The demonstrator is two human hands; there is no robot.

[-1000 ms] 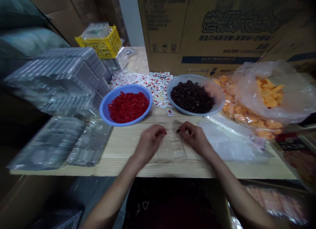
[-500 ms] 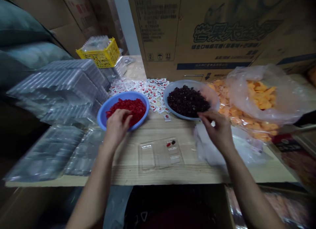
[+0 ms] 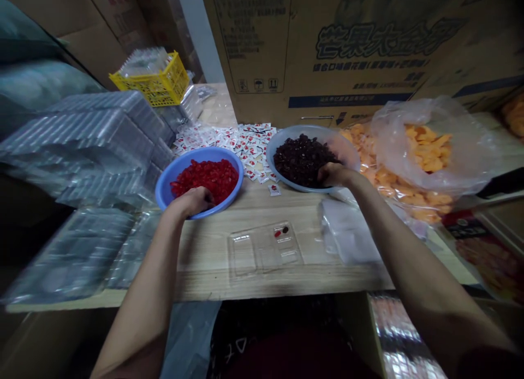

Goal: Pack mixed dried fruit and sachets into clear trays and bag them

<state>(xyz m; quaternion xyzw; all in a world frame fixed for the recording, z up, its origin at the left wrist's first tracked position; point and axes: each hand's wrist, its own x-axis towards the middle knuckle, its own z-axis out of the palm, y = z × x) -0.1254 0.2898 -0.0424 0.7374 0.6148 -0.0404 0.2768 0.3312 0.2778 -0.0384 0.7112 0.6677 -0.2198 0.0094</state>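
My left hand reaches over the near rim of a blue bowl, its fingers curled down among small red pieces. At the front of a pale translucent bowl, the fingers of my right hand dip into dark, raisin-like pieces. Fingertips of both hands are hidden, so I cannot see what they pinch. Between my arms lies a clear plastic tray with compartments. One red piece and one dark piece sit side by side in its upper right compartment.
Small printed sachets spread behind the bowls. Stacked clear trays and a yellow basket stand at left. Bags of orange pieces lie at right, near folded plastic film. A large carton stands at the back.
Both hands have gone lower into the bowls, the left into the red pieces, the right into the dark ones. The view has shifted slightly; the tray holds the same two pieces.
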